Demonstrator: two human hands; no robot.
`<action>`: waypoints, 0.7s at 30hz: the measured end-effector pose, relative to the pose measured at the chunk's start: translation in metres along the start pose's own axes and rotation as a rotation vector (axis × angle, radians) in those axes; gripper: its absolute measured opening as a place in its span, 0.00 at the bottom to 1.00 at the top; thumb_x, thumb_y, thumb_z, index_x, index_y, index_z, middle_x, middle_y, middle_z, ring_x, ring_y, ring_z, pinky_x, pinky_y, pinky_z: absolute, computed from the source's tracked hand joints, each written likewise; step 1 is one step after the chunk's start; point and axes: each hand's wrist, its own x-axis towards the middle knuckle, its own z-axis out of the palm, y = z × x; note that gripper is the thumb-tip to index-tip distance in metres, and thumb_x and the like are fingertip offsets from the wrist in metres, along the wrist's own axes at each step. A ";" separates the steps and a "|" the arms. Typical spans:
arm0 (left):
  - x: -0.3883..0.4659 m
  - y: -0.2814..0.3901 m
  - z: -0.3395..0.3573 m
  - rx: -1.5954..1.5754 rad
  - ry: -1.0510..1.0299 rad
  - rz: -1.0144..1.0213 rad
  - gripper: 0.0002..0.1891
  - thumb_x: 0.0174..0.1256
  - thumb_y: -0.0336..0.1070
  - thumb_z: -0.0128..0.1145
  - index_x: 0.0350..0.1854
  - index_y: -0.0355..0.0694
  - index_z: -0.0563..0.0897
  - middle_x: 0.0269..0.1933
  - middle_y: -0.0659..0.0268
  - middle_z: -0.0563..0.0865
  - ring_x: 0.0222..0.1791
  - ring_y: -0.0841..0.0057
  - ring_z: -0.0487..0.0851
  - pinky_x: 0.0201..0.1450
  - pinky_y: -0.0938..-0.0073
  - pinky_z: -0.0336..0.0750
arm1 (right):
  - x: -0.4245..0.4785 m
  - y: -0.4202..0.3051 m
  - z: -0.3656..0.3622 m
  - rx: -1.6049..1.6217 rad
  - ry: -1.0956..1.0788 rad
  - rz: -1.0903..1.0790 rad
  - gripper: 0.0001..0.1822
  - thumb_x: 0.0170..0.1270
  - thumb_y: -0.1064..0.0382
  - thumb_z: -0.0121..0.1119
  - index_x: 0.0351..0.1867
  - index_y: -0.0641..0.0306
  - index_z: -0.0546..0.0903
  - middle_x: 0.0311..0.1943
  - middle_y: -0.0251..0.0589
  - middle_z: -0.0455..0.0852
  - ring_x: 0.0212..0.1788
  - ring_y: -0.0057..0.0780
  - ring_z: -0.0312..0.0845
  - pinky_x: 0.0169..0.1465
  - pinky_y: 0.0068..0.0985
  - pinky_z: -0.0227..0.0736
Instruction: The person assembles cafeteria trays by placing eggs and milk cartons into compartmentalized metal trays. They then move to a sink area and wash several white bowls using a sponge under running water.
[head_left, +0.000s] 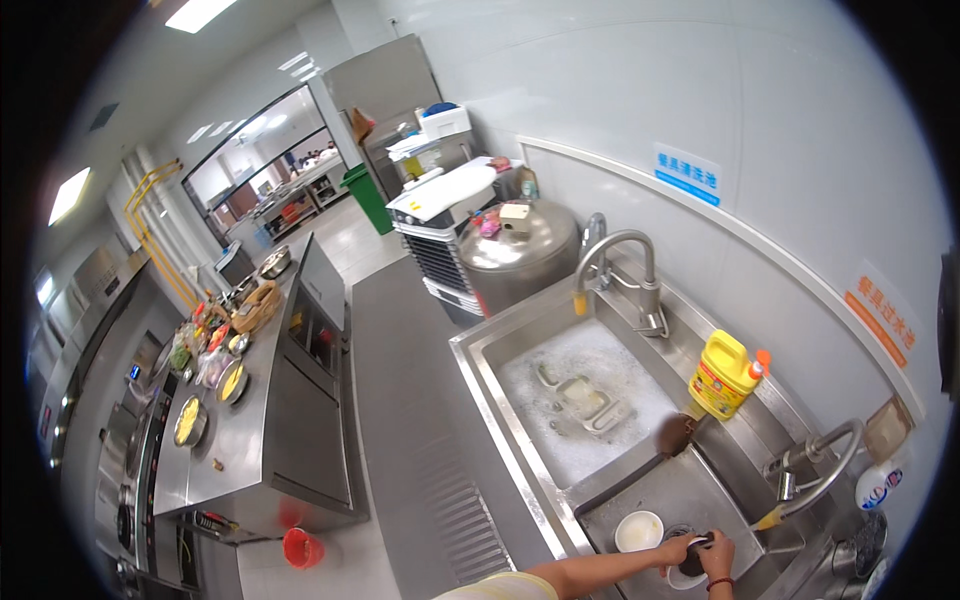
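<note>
My left hand (676, 553) and my right hand (718, 559) meet over the near sink basin (679, 487), at the lower edge of the view. Between them they grip a small dark object (700, 559) with a pale edge; fingers hide much of it, so its kind is unclear. A white bowl (686, 579) sits directly beneath, partly covered by the hands. To the left of my left hand stands another white bowl (639, 532) with some pale yellowish residue inside. A dark wire scourer (679, 532) lies just behind my fingers.
Foamy water fills the far basin (555, 442), with pale containers (589, 405) in it. A yellow detergent jug (724, 375) stands on the back ledge by a brown oval thing (677, 433). Two gooseneck taps (646, 255) arch over the sink. A red bucket (302, 548) stands on the floor.
</note>
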 end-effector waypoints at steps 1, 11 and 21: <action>-0.002 0.006 -0.004 0.031 0.022 0.007 0.33 0.56 0.21 0.40 0.68 0.49 0.64 0.53 0.45 0.79 0.48 0.44 0.81 0.12 0.52 0.81 | 0.000 0.007 0.007 0.069 0.063 0.091 0.08 0.48 0.68 0.64 0.32 0.64 0.81 0.33 0.48 0.85 0.36 0.51 0.81 0.40 0.41 0.76; -0.009 0.023 0.005 0.391 0.450 0.452 0.33 0.59 0.22 0.46 0.70 0.49 0.62 0.57 0.45 0.72 0.51 0.46 0.77 0.53 0.55 0.72 | -0.024 0.076 0.108 1.356 0.427 0.863 0.13 0.60 0.66 0.61 0.43 0.72 0.79 0.42 0.48 0.85 0.40 0.38 0.83 0.44 0.35 0.78; 0.015 0.034 -0.009 0.808 -0.017 0.378 0.14 0.53 0.32 0.55 0.43 0.39 0.83 0.40 0.51 0.85 0.40 0.51 0.84 0.43 0.54 0.77 | -0.020 0.006 0.024 -0.140 0.123 0.041 0.11 0.49 0.66 0.67 0.32 0.67 0.79 0.29 0.54 0.83 0.33 0.53 0.79 0.39 0.41 0.74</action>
